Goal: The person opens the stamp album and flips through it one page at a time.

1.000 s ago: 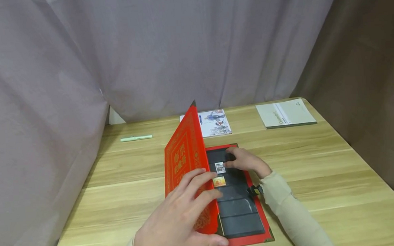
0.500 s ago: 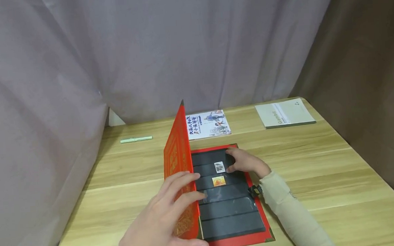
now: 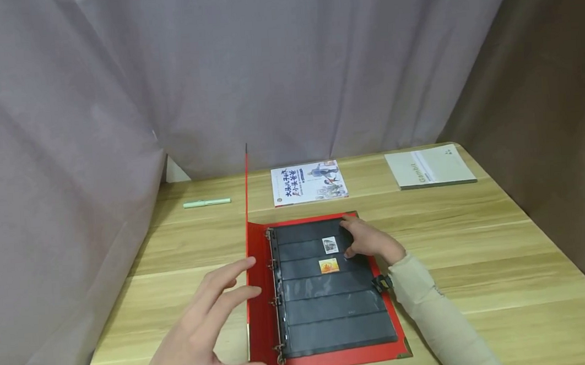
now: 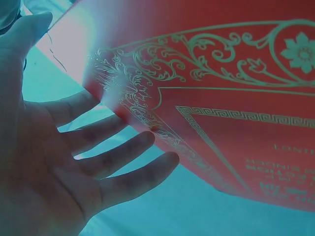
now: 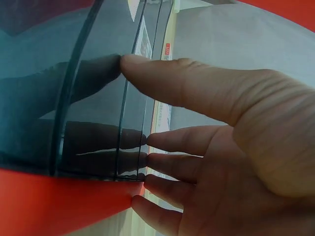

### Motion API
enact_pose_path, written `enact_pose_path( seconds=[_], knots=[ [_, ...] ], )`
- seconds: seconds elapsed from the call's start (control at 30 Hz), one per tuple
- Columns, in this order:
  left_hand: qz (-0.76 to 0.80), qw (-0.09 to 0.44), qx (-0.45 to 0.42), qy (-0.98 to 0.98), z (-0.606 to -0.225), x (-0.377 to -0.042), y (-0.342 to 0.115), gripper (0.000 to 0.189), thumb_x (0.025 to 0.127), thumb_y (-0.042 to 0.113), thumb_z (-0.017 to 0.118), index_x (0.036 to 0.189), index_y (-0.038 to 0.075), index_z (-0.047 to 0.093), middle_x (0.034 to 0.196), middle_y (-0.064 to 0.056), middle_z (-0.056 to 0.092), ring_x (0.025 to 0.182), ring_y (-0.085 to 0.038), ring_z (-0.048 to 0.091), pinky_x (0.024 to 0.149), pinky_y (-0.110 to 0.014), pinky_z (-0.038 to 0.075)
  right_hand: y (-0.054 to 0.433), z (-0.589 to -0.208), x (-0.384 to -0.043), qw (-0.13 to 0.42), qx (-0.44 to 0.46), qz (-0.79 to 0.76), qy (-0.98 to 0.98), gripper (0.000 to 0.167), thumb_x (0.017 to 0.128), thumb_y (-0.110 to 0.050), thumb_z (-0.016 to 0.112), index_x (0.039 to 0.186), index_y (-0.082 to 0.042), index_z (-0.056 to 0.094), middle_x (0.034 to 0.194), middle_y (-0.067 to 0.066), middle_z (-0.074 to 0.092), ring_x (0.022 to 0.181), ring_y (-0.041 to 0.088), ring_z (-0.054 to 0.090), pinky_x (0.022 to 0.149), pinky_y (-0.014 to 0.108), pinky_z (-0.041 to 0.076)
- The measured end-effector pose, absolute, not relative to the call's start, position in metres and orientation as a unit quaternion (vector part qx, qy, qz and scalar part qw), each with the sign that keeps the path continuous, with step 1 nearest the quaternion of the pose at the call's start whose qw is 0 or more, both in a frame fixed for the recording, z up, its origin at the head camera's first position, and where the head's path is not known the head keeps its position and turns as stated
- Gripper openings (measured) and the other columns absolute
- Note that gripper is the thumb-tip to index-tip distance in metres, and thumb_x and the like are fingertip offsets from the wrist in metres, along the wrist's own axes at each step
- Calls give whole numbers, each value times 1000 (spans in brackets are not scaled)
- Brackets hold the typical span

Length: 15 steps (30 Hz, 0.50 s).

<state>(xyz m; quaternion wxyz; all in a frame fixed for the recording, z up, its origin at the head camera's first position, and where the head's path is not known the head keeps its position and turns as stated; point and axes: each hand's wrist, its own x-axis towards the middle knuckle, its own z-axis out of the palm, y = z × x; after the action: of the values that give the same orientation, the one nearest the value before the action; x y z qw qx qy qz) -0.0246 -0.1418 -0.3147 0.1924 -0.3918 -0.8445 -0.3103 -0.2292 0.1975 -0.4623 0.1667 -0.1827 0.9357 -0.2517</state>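
Note:
A red stamp album lies on the table with its front cover [image 3: 250, 251] standing upright, nearly edge-on in the head view. My left hand [image 3: 196, 331] has its fingers spread and lightly bent, fingertips right at the cover. In the left wrist view those fingertips meet the gold-patterned outer side of the cover [image 4: 221, 64]. My right hand [image 3: 372, 241] rests on the upper right of the black pocket page [image 3: 337, 334], thumb tip touching it and the other fingers along its edge. Beside that thumb sit a grey-and-white stamp [image 3: 330, 245] and an orange-yellow stamp [image 3: 329, 265].
Metal binder rings [image 3: 274, 301] line the page's left side. Behind the album lies a white illustrated booklet [image 3: 309, 182]; a grey-white notebook [image 3: 429, 167] is at the back right. A pale green pen [image 3: 206, 202] lies back left. Grey curtains [image 3: 247, 74] enclose the wooden table.
The cover has swung left from leaning over the page to upright, and my left hand has gone left with it. More of the page, the rings and the booklet now show. My right hand stays put.

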Motion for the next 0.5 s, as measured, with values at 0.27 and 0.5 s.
enact_pose_path(
  seconds=[0.27, 0.5],
  knots=[
    [-330, 253, -402, -816, -319, -25, -157, 67, 88, 58, 70, 126, 3, 62, 145, -19, 50, 123, -23, 51, 98, -20, 46, 197, -463, -229, 169, -170, -254, 937, 82, 74, 1, 84, 142, 18, 42, 157, 35, 26, 145, 50, 25, 115, 56, 28],
    [-320, 283, -383, -819, -318, -21, -170, 67, 89, 58, 68, 123, 0, 65, 142, -20, 54, 119, -21, 55, 93, -19, 50, 196, -464, -231, 171, -156, -255, 939, 84, 74, 0, 86, 143, 17, 42, 157, 34, 27, 145, 49, 26, 115, 56, 28]
  ],
)
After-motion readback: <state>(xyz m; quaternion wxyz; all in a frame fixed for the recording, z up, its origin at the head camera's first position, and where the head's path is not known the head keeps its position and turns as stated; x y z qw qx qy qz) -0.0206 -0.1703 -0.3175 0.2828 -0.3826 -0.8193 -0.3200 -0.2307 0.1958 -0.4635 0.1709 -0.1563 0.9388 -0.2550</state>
